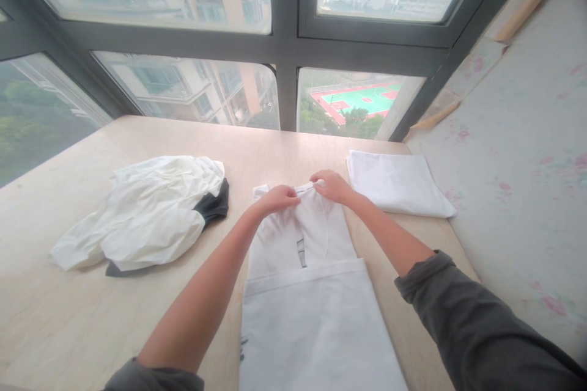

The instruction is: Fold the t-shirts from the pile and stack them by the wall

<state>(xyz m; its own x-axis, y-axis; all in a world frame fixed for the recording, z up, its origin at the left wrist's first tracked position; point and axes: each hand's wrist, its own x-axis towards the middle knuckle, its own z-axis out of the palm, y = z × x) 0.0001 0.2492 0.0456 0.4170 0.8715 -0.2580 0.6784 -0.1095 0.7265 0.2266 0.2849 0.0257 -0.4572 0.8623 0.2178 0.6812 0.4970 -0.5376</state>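
A white T-shirt (316, 330) lies lengthwise in front of me, its sides folded in to a narrow strip. Its lower part is turned up over the upper part, and a dark print shows just above that edge. At the far end, my left hand (280, 197) pinches the fabric on the left of the collar. My right hand (331, 186) grips the collar's right side, fingers closed on the cloth. Both hands are touching the shirt at its neckline, a short gap apart.
To the left lies a crumpled white garment (156, 208) with black fabric (214, 203) under it. A neatly folded white cloth (394, 183) sits at the right by the flowered wall (527, 195). Windows with dark frames (287, 43) border the pale tabletop (55, 214) at the back.
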